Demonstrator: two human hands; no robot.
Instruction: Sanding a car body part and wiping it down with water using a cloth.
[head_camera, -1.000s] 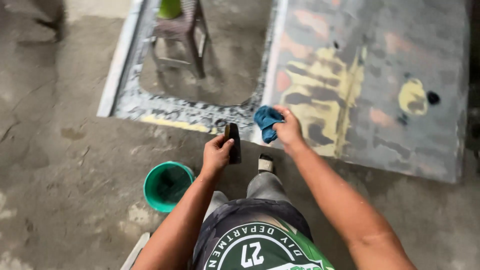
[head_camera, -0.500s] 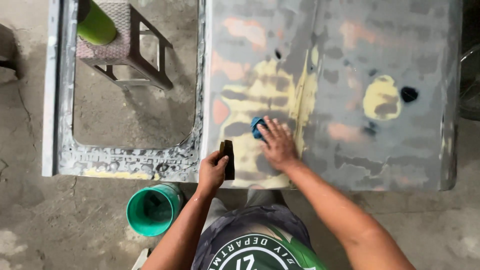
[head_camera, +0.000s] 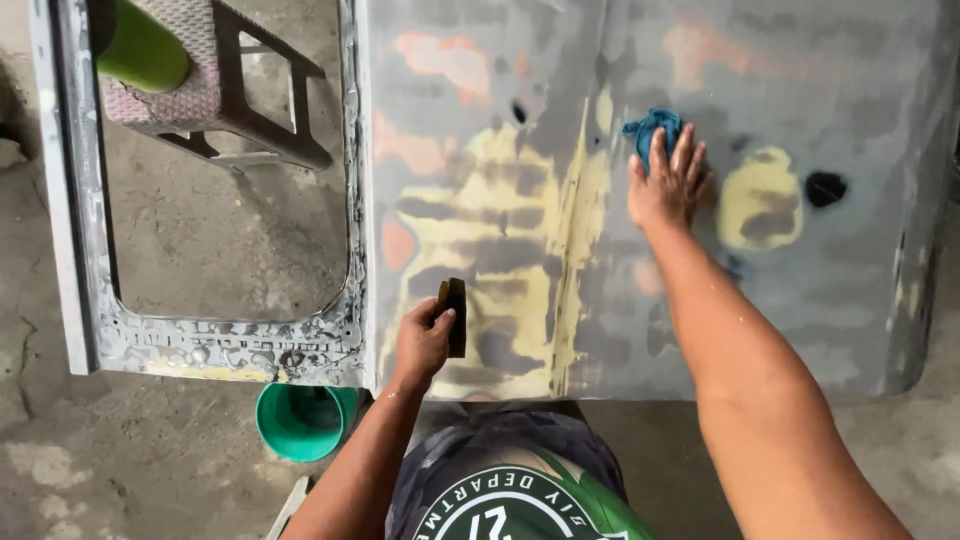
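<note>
A grey car door panel (head_camera: 800, 310) lies flat before me, patched with yellow filler and orange spots. My right hand (head_camera: 668, 185) presses a blue rag (head_camera: 650, 130) flat against the panel, far out to the right of the central ridge. My left hand (head_camera: 422, 340) grips a small dark sanding block (head_camera: 455, 315) upright against the panel's near left part, over the yellow filler.
The door's window frame (head_camera: 70, 200) lies at the left, open to the concrete floor. A brown plastic stool (head_camera: 215, 95) with a green object (head_camera: 145, 45) on it stands inside that opening. A green bucket (head_camera: 300, 420) sits on the floor near my left arm.
My right hand has slid the blue rag farther up and to the right across the panel. The view has moved closer over the door. My left hand still grips the block.
</note>
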